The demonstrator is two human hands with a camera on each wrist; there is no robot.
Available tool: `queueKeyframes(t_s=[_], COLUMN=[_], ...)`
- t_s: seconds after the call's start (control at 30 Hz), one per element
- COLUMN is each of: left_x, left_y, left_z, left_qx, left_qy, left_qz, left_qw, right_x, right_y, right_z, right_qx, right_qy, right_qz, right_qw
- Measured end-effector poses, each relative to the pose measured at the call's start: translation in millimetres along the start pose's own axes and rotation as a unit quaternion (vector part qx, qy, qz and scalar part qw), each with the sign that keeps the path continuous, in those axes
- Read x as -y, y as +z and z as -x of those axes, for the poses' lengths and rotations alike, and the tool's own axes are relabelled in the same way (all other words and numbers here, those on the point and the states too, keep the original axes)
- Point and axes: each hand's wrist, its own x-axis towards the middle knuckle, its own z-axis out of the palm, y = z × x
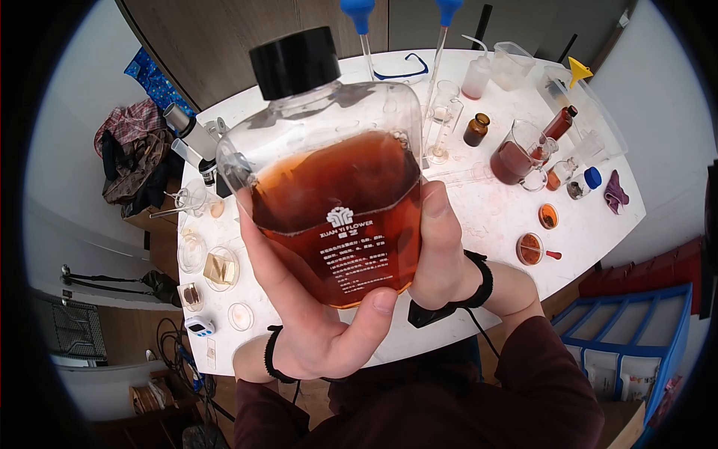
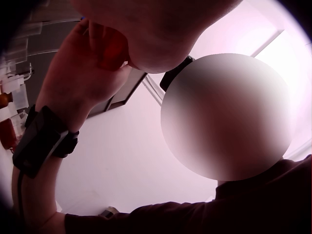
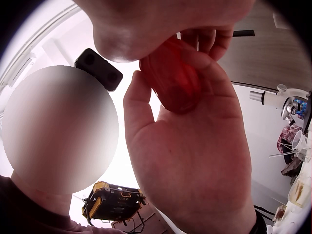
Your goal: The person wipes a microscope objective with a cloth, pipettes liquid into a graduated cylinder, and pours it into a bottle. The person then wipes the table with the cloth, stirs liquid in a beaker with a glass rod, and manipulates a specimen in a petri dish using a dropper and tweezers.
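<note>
A flat clear bottle (image 1: 336, 187) with a black screw cap and white print reading XUAN YI FLOWER is held up close to the head camera, leaning slightly. Red-brown liquid fills about its lower half. My left hand (image 1: 318, 325) grips its lower left, thumb across the bottom front. At the lower right side, my right hand (image 1: 440, 251) holds it, thumb along the edge and other fingers hidden behind. The right wrist view shows the left palm (image 3: 190, 151) under the red bottle base (image 3: 180, 92); the left wrist view shows the right hand (image 2: 80, 68) around it.
Behind, a white table (image 1: 479, 217) bears a beaker of dark red liquid (image 1: 511, 153), an amber bottle (image 1: 476, 130), a blue-capped jar (image 1: 583, 183) and a measuring cylinder (image 1: 441, 123). To the left are a microscope (image 1: 193, 135), several dishes and a timer (image 1: 200, 325). Cables hang from the wrists.
</note>
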Motion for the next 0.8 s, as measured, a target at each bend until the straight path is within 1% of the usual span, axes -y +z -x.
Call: queueKeyframes(t_s=[0.13, 0.37, 0.47, 0.53, 0.63, 0.7, 0.8], left_x=[1.0, 1.0, 1.2, 0.8, 8.8, 8.4, 8.7], left_y=[0.5, 0.9, -0.6, 2.2, 2.2, 2.8, 5.2], left_z=[-1.9, -1.5, 0.0, 1.7, 2.5, 0.9, 0.0], left_qx=[0.005, -0.004, 0.013, -0.027, -0.025, -0.028, -0.036], left_qy=[0.008, 0.009, 0.018, 0.006, 0.026, 0.023, 0.023], left_qz=[0.020, 0.019, -0.006, 0.003, -0.003, 0.006, 0.015], left_qw=[1.000, 1.000, 1.000, 1.000, 0.999, 0.999, 0.999], right_x=[0.2, 1.3, 1.5, 1.0, 0.4, 1.1, -0.2], right_y=[0.4, -0.2, 0.2, 0.3, 0.3, 1.1, 0.9], right_z=[0.3, 0.2, -0.2, -0.4, -0.3, 0.3, 0.3], right_qx=[-0.002, -0.003, -0.001, -0.001, 0.005, 0.000, -0.003], right_qy=[0.003, -0.007, -0.009, -0.009, -0.006, 0.003, 0.001], right_qz=[-0.005, 0.008, 0.012, 0.011, -0.004, -0.030, -0.025], right_qw=[1.000, 1.000, 1.000, 1.000, 1.000, 1.000, 1.000])
